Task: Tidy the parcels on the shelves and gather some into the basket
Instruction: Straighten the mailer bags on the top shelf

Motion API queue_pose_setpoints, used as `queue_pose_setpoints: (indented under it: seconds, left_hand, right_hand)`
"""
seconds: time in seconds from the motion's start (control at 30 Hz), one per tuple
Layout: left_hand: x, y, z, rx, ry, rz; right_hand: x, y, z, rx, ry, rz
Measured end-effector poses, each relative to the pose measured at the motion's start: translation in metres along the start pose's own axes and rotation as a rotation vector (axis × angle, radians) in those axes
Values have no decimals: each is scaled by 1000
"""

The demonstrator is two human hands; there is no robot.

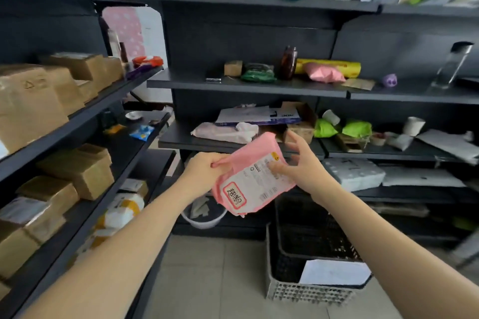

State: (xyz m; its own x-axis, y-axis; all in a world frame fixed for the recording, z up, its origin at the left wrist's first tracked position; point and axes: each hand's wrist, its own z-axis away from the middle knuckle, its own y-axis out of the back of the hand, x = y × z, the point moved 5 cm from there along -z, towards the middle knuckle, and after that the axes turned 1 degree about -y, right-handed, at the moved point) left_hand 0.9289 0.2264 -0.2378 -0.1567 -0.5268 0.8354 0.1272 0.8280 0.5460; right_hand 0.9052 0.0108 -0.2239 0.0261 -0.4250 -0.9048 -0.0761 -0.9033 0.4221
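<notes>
1. Holding a pink parcel [252, 176] up in mid-air in front of the shelves, label side facing up, so it's neither shelved nor in the basket yet. It sits above and a bit left of the basket.
2. The left hand [201, 172] is closed tight, pinching the parcel's left edge. The right hand [298, 163] is more relaxed: thumb pressed on the white label [255, 184], the other fingers spread loose above and behind the parcel. Looks to me like the label is getting read or checked.
3. The basket [311, 291] is on the floor down to the right, and all I can make out in it is one flat white parcel [334, 272]. So the gathering part has barely started, I'd say.
4. The shelves [246, 87] right ahead are a mess: a second pink bag [324, 72], green bags [356, 128], a yellow roll [329, 66], loose white mailers [225, 132] and little boxes lying every which way. Lots of tidying left there.
5. The cardboard boxes [33, 101] on the left-hand shelves look lined up okay already.
6. My guess is this is early in the job, with this pink one maybe headed to the basket next.
</notes>
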Motion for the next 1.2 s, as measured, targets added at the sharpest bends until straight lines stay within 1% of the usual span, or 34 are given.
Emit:
queue_pose_setpoints:
  seconds: [0.1, 0.2, 0.3, 0.4, 0.47, 0.6, 0.67, 0.77, 0.87, 0.93, 1.07, 1.1, 1.2]
  left_hand:
    - [12, -51, -35, -93, -56, -116]
    - [26, -102, -78, -145, -114, -251]
    - [39, -152, -131, -200, -159, -380]
    - [44, -200, -184, -233, -149, -364]
    - [43, -230, -214, -214, -126, -316]
    - [20, -276, -263, -155, 3, -140]
    - [-6, -298, -280, -188, 98, -43]
    - [-50, -338, -297, -249, 287, 175]
    - [-89, -375, -316, -237, 374, 304]
    - [-115, -395, -331, -228, 379, 299]
    - [-175, -431, -348, -298, 399, 188]
    - [-192, -440, -349, -316, 416, 142]
    - [-245, -458, -347, -333, 494, 33]
  right_hand:
    - [28, 28, -26, -40, 73, 217]
    - [65, 56, -63, -150, 114, 462]
    - [107, 85, -104, -213, 72, 514]
    - [155, 121, -144, -184, -23, 482]
    - [188, 141, -168, -147, -96, 455]
    - [254, 163, -208, -25, -217, 366]
    - [293, 165, -222, 46, -348, 198]
    - [347, 160, -237, 106, -517, -84]
    - [391, 146, -248, 113, -608, -213]
    - [422, 135, -251, 103, -649, -256]
    - [494, 104, -254, 25, -752, -154]
    - [515, 96, -253, 23, -793, -130]
    - [575, 72, -247, 83, -937, -95]
